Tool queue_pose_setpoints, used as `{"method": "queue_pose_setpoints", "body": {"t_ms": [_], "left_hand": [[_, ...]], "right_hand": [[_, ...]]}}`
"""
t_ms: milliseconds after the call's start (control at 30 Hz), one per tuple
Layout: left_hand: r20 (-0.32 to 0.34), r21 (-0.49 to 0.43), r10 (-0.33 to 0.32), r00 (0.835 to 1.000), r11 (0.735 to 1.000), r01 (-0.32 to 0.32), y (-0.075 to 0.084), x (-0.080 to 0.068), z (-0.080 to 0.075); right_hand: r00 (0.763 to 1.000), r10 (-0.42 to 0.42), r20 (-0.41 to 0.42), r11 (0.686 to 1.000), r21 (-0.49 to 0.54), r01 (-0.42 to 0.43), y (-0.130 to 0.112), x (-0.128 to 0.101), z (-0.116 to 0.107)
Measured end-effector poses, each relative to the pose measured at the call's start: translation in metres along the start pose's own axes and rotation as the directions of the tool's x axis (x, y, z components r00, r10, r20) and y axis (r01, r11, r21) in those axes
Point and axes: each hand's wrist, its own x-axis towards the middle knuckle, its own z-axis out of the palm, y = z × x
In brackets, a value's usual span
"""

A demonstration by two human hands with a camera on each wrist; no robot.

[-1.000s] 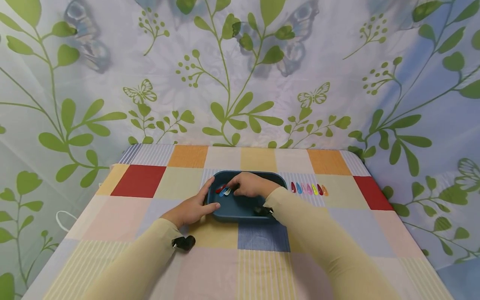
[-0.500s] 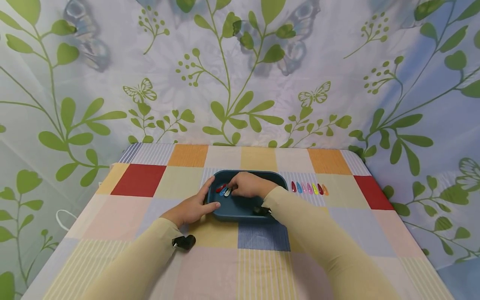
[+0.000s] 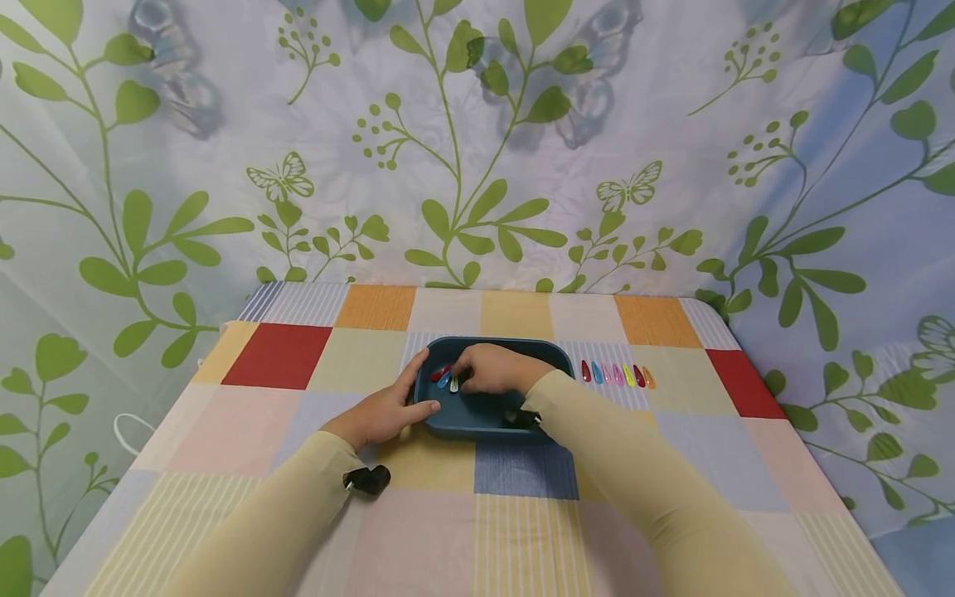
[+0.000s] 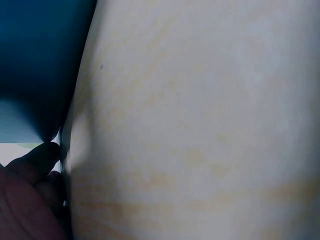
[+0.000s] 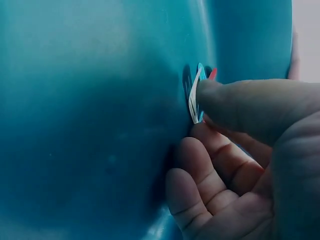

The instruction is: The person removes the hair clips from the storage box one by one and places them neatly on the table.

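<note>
I'm watching the right hand (image 3: 494, 370) working inside the smooth, dark-teal rectangular tray with rounded corners (image 3: 470, 416), and everything is turning on the slim, white, teardrop-shaped hair clip (image 3: 453, 385) at its fingertips. From the knuckles, the white clip is lying at about eight o'clock, its long axis running roughly twelve to six, and the right hand is plainly the nearer one. On the right wrist camera I'm seeing the thumb pressing over the clip and curled fingers sitting just beneath, so I'm judging this a light pinch; the thumb is hiding part of the hold.

The left hand (image 3: 382, 413) is resting at the tray's eight-to-nine o'clock side, fingers extended along the rim, thumb reaching over the near corner, not curling round anything I can make out.

Inside the tray I'm counting three clips, all gathering toward nine o'clock: the white one, then a bright blue teardrop clip (image 3: 443, 381) leaning one to seven, then a glossy red teardrop clip (image 3: 438, 374) lying nearer two to eight. The right hand may be covering more. Outside, past the three o'clock wall, a row of seven multicoloured teardrop clips (image 3: 618, 376) is lining up on the patchwork tablecloth (image 3: 418, 535), each tilting eleven to five.
</note>
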Motion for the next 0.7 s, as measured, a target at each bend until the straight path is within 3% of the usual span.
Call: {"method": "queue_pose_setpoints", "body": {"t_ms": [267, 700], "left_hand": [[0.002, 0.01, 0.002, 1.0, 1.0, -0.002, 0.002, -0.001, -0.001], [0.0, 0.008, 0.002, 1.0, 1.0, -0.002, 0.002, -0.001, -0.002]], "right_hand": [[1.0, -0.003, -0.021, 1.0, 0.031, 0.003, 0.001, 0.002, 0.002], [0.999, 0.018, -0.029, 0.998, -0.061, -0.019, -0.006, 0.01, 0.005]]}}
